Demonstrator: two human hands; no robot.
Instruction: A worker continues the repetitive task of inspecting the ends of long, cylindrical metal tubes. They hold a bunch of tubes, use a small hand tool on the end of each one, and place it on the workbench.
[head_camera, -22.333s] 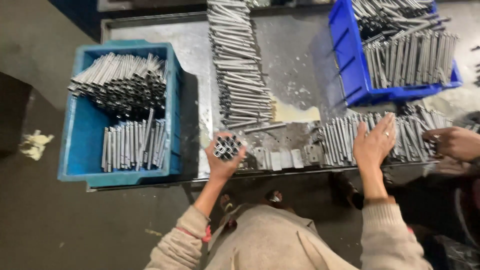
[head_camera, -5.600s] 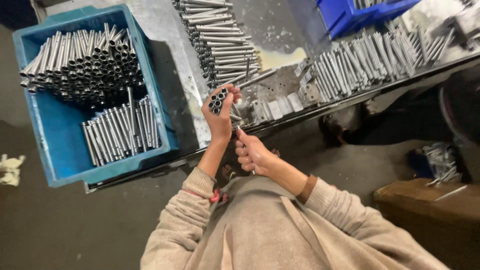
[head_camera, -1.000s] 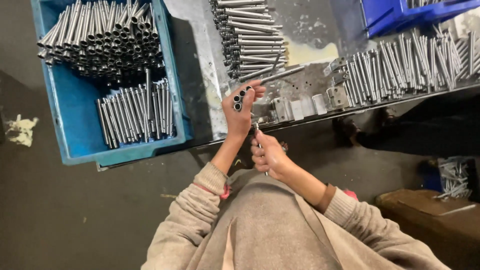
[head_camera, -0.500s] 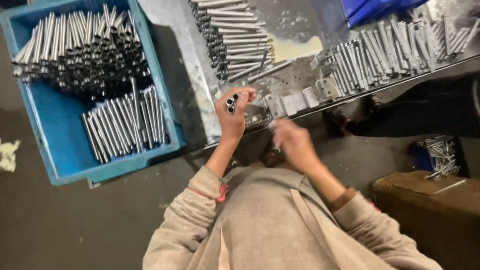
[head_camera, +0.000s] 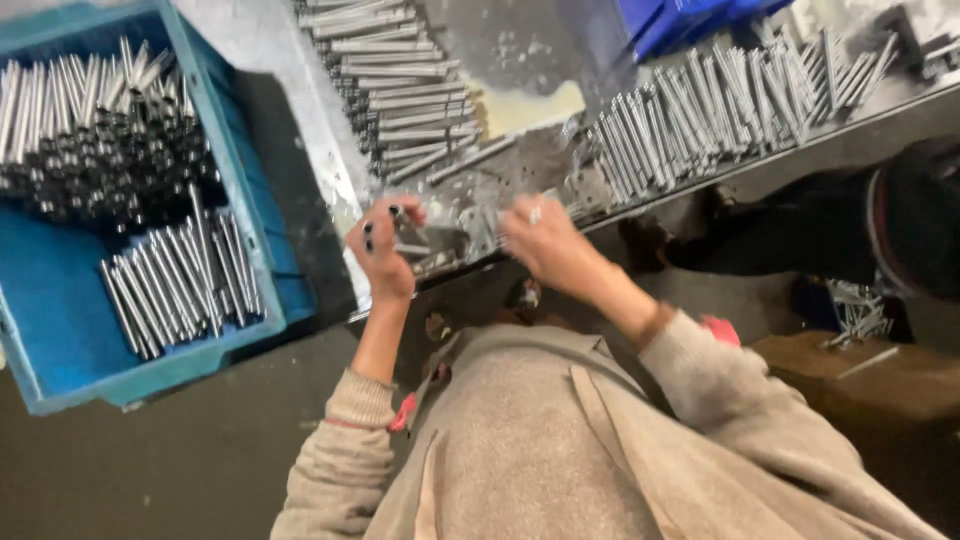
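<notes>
Left hand: clasps a tube bundle, ends up. Right hand: blurred, grip unclear, just right of it at the table edge.

**Bins and rods around the bench**

A teal crate at the left holds two batches of metal tubes. On the steel bench a row of rods lies stacked; another spread of rods runs rightward. A blue bin sits behind. A brown box stands on the floor.
</notes>
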